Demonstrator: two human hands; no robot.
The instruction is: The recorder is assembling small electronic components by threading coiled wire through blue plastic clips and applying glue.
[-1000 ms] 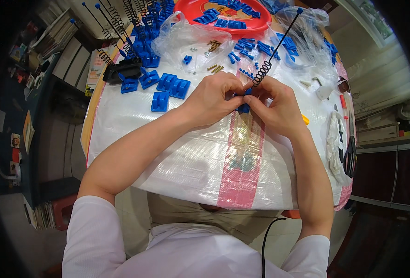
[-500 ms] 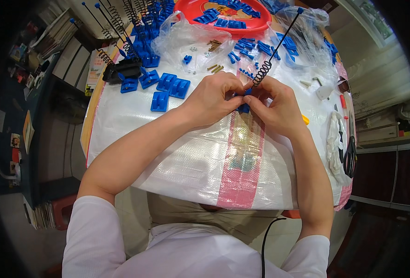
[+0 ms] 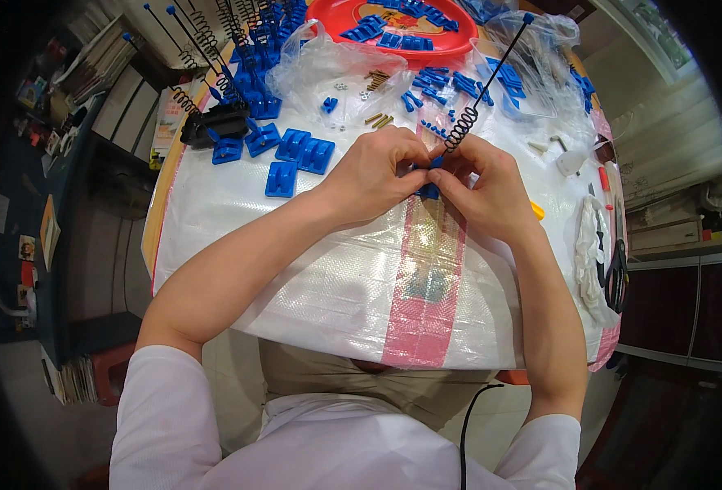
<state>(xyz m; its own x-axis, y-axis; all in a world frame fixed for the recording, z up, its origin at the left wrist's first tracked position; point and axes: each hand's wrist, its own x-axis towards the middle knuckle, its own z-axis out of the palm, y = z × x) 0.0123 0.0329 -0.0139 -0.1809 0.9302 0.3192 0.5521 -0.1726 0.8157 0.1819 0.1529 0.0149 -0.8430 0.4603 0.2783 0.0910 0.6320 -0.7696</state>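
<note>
At the middle of the table my two hands meet over a small blue plastic base. From it a black rod with a coil spring rises, leaning to the upper right and capped with a blue tip. My left hand pinches the base from the left, thumb and fingers closed. My right hand grips the same piece from the right, its thumb against the blue part. Fingers hide most of the joint. Left of my hands lie several loose blue bases.
Finished-looking spring-rod pieces crowd the far left by a black part. A red tray of blue parts stands at the back, near clear bags. Brass screws and blue clips lie beyond my hands; scissors rest at right.
Almost nothing differs. Both hands stay on the blue base, and the spring rod keeps its lean with only a very slight shift.
</note>
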